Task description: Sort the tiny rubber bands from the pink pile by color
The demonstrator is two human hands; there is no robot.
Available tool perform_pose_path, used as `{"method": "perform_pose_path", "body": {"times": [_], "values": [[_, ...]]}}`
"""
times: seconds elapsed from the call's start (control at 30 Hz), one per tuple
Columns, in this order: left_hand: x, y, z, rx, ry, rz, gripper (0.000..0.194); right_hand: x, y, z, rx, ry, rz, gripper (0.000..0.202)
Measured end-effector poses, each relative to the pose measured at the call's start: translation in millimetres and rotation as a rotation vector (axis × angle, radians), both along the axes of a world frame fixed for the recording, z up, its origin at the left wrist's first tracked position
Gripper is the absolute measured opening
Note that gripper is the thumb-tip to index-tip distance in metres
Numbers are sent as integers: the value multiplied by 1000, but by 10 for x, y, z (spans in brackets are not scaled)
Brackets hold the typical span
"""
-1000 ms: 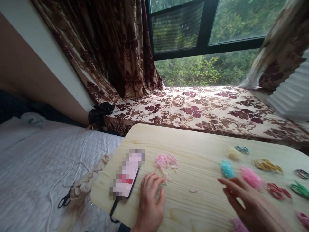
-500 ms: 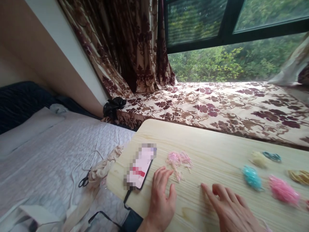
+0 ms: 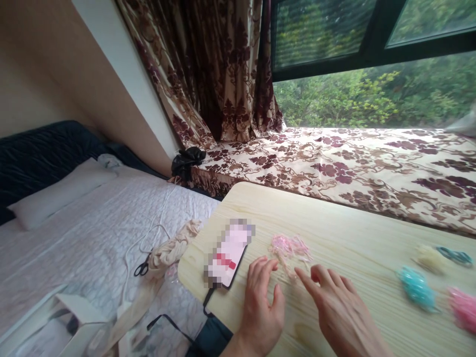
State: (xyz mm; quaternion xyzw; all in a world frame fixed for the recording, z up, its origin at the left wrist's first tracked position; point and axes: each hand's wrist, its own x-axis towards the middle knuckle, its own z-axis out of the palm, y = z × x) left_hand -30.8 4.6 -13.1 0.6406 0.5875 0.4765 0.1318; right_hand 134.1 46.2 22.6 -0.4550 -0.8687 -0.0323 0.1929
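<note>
A loose tangle of pale pink strands [image 3: 288, 245] lies on the light wooden table [image 3: 282, 203], a few ends trailing toward me. My left hand [image 3: 262, 305] rests between the phone [image 3: 228, 258] and the strands, fingers gently curved and thumb apart, holding nothing. My right hand [image 3: 338, 307] stretches its index finger to the near end of the strands; whether the tip touches them I cannot tell. Its other fingers bend loosely with nothing visible in them. The phone lies face up with a dark strap at its lower end.
Toward the right lie a turquoise bundle [image 3: 416, 287], a pink bundle [image 3: 463, 307], a cream bundle [image 3: 429, 258] and a dark teal bundle [image 3: 453, 255]. Black-handled scissors [image 3: 142, 267] and crumpled beige cloth [image 3: 174, 248] are on the bed [image 3: 111, 208] at left. A patterned window seat [image 3: 334, 158] borders the table.
My right hand has moved left, its index finger now at the near end of the pink strands. The view has turned slightly left. My left hand keeps its place beside the phone.
</note>
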Motion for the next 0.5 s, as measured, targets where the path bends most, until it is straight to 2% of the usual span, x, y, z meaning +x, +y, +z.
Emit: {"method": "perform_pose_path", "body": {"times": [0.1, 0.2, 0.3, 0.4, 0.5], "values": [[-2, 0, 8, 7, -17, 3, 46, -73, -17, 6, -19, 30, 43, 55], [-4, -5, 8, 10, -33, 14, 45, -124, -67, 1, -38, 60, 77, 49], [-2, -10, 2, 2, -47, 5, 48, -37, -111, 18, -28, 66, 78, 45], [4, -10, -4, -11, -56, -2, 49, 86, -108, 52, -54, 12, 93, 53], [6, -6, -5, -19, -56, 0, 48, 89, -81, 71, -86, 18, 99, 54]]}}
